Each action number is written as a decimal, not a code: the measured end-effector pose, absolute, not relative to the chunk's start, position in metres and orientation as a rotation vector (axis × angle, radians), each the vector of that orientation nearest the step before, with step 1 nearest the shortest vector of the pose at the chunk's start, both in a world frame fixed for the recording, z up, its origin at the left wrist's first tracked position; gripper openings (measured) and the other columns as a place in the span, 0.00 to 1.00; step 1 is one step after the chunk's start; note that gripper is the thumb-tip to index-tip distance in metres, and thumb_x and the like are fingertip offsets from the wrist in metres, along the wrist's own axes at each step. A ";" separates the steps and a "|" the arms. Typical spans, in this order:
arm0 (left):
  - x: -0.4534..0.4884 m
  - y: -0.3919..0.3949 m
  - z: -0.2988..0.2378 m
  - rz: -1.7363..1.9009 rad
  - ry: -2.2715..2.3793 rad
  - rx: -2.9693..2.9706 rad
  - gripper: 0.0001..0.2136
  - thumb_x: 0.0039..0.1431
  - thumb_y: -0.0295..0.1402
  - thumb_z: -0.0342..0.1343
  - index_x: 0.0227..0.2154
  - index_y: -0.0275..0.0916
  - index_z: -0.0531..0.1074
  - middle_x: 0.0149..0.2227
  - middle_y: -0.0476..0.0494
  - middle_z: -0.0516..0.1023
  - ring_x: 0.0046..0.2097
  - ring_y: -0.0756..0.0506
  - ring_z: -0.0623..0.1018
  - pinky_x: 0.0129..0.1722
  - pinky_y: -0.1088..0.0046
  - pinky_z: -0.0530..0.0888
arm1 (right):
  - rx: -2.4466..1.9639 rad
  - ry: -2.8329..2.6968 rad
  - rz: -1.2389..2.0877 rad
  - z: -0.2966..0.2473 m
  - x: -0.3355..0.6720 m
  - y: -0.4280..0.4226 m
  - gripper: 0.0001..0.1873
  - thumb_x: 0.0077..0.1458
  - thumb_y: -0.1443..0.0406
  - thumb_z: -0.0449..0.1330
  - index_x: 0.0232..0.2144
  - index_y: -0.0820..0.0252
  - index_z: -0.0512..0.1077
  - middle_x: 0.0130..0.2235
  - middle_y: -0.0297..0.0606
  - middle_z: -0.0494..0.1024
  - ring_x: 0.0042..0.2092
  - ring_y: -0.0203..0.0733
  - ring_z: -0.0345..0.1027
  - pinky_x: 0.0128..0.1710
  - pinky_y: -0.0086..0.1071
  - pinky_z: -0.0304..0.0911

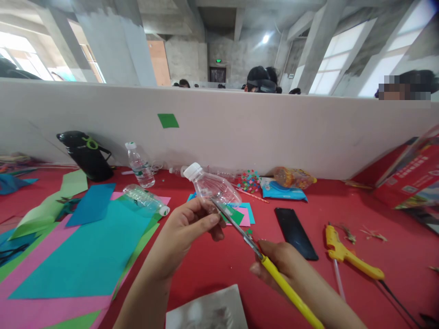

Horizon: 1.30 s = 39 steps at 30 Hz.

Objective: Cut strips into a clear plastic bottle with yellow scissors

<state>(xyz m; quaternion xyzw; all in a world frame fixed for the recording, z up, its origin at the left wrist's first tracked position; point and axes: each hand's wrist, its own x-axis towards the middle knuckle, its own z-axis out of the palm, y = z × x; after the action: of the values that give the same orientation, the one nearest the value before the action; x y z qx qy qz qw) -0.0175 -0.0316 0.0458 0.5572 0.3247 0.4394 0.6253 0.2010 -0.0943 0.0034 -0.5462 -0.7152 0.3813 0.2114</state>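
My left hand (194,224) pinches the lower edge of a clear plastic bottle (219,185) with a white cap, which is held tilted above the table. In my right hand (277,260) is a pair of scissors (254,244) with yellow handles. Their blades reach up and left to the bottle's edge beside my left fingertips. Whether the blade tips are inside or outside the plastic, I cannot tell. Behind the left fingers lie small green, pink and blue paper squares (245,217) on the red table.
Coloured paper sheets (85,251) cover the left side, with a black flask (85,155) and plastic bottles (139,164) behind. To the right are a black phone (297,233) and a yellow glue gun (350,256). A white partition (222,132) runs along the back.
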 end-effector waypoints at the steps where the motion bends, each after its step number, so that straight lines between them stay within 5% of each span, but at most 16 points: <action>1: -0.018 -0.031 0.047 1.010 0.740 1.274 0.02 0.56 0.31 0.60 0.30 0.38 0.74 0.25 0.50 0.77 0.27 0.51 0.77 0.30 0.77 0.72 | -1.511 -1.982 1.068 0.003 0.201 -0.094 0.28 0.57 0.41 0.49 0.24 0.58 0.57 0.23 0.27 0.57 0.25 0.34 0.46 0.22 0.28 0.42; 9: -0.024 -0.027 0.047 1.106 0.731 1.089 0.11 0.58 0.39 0.57 0.29 0.36 0.78 0.23 0.47 0.77 0.24 0.54 0.74 0.24 0.82 0.70 | -1.509 -1.964 1.069 0.000 0.201 -0.092 0.29 0.55 0.38 0.48 0.24 0.57 0.56 0.22 0.27 0.56 0.25 0.34 0.44 0.22 0.29 0.41; 15: -0.012 -0.026 0.043 1.258 0.731 0.881 0.06 0.54 0.33 0.62 0.28 0.36 0.78 0.23 0.51 0.75 0.23 0.57 0.72 0.20 0.87 0.65 | -1.520 -1.961 1.087 0.005 0.197 -0.093 0.26 0.57 0.42 0.49 0.24 0.57 0.56 0.24 0.27 0.56 0.26 0.34 0.46 0.23 0.29 0.42; 39: -0.002 -0.033 0.044 1.273 0.776 0.994 0.08 0.58 0.35 0.58 0.29 0.37 0.75 0.24 0.51 0.73 0.23 0.56 0.72 0.23 0.82 0.68 | -1.461 -1.892 1.084 -0.005 0.191 -0.098 0.19 0.60 0.52 0.53 0.24 0.57 0.56 0.24 0.27 0.56 0.25 0.33 0.46 0.22 0.27 0.44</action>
<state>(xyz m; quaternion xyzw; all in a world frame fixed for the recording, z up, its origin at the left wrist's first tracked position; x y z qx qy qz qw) -0.0016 -0.0333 0.0439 0.4331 0.3380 0.5547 0.6249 0.1907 -0.0976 -0.0047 -0.5381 -0.6970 0.3992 0.2556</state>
